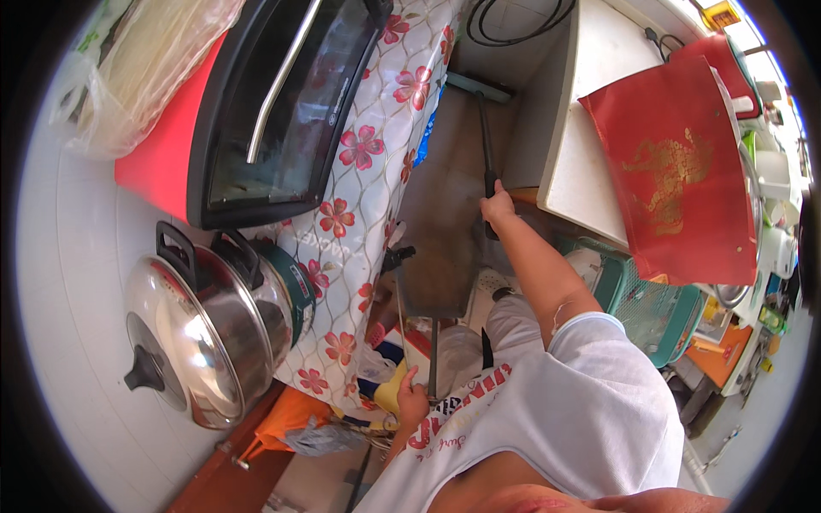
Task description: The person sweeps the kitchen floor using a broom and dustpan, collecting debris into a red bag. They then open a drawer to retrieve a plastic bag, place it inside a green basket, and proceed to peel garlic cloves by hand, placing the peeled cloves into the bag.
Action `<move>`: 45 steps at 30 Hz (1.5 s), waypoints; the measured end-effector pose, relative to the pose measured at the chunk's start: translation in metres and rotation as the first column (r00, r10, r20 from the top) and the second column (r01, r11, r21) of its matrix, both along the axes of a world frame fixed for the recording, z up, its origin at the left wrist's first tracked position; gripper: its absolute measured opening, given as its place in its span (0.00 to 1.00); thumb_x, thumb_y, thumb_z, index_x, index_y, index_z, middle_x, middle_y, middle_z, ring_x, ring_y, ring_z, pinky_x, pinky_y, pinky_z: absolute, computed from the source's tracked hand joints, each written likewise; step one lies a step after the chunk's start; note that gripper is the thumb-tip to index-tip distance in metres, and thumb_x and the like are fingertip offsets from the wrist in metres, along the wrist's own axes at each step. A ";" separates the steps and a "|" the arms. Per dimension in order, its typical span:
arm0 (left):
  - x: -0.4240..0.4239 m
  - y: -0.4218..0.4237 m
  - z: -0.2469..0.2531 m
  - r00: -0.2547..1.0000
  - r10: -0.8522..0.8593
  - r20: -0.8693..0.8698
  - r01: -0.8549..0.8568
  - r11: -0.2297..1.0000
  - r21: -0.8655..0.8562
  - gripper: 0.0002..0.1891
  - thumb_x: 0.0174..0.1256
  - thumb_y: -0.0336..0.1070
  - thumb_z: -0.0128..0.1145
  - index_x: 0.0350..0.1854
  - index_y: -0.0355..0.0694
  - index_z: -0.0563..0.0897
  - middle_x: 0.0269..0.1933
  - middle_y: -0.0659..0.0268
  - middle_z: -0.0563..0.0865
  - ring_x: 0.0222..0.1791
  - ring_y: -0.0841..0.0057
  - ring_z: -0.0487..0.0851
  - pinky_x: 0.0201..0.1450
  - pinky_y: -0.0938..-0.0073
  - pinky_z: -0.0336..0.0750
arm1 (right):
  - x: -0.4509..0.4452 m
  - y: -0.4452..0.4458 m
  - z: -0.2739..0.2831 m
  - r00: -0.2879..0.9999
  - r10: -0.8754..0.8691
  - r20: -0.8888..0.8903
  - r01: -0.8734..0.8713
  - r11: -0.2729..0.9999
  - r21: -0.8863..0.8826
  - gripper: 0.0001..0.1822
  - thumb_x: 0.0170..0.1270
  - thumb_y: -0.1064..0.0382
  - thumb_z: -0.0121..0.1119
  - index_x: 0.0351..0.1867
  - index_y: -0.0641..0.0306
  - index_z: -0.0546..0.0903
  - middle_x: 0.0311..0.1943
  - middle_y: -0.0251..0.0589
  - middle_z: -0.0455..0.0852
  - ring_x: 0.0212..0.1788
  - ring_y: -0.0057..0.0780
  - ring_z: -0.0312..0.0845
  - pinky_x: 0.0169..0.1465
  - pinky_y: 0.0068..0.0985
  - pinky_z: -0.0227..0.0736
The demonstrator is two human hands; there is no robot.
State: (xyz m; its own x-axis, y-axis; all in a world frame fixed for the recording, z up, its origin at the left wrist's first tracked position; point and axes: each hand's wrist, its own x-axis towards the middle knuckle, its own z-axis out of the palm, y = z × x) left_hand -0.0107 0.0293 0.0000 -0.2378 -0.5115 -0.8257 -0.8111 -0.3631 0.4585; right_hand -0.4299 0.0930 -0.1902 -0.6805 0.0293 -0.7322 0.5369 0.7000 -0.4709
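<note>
My right hand is wrapped around the black grip of a long-handled floor broom or squeegee. Its flat grey-green head rests at the far end of the narrow floor strip; whether it has bristles or a blade cannot be made out. Low in front of my shirt, my left hand holds the upper end of a long-handled dustpan. The dustpan's dark pan hangs ahead of my legs, its rod running back to the hand. Part of the left grip is hidden by the fingers and shirt.
On the left, a table with a flowered cloth carries a red and black oven and a lidded steel pot. A white counter with a red bag borders the right, above green baskets. A black cable lies ahead.
</note>
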 end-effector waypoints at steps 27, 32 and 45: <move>0.055 -0.079 -0.025 0.971 -0.237 -0.008 0.236 0.970 -0.050 0.22 0.57 0.24 0.43 0.55 0.40 0.76 0.27 0.65 0.79 0.17 0.83 0.71 0.25 0.78 0.75 | 0.016 0.066 -0.067 0.938 0.220 -0.267 -0.176 0.968 0.178 0.37 0.58 0.61 0.56 0.70 0.56 0.56 0.40 0.57 0.82 0.33 0.43 0.80 0.37 0.33 0.74; 0.046 -0.076 -0.020 0.978 -0.204 0.032 0.206 0.978 -0.041 0.20 0.58 0.25 0.43 0.54 0.40 0.77 0.27 0.65 0.79 0.18 0.83 0.73 0.25 0.77 0.74 | 0.062 0.111 -0.011 0.966 0.203 -0.161 -0.206 0.979 -0.006 0.38 0.55 0.66 0.56 0.70 0.51 0.58 0.32 0.53 0.81 0.23 0.33 0.75 0.32 0.28 0.72; 0.026 -0.086 -0.032 0.965 -0.234 0.120 0.240 0.970 -0.036 0.20 0.59 0.26 0.43 0.53 0.42 0.79 0.33 0.62 0.83 0.20 0.81 0.76 0.26 0.78 0.74 | 0.091 0.074 0.067 0.950 0.207 -0.233 -0.181 0.975 0.129 0.35 0.58 0.58 0.54 0.68 0.50 0.59 0.44 0.58 0.80 0.46 0.54 0.76 0.50 0.41 0.70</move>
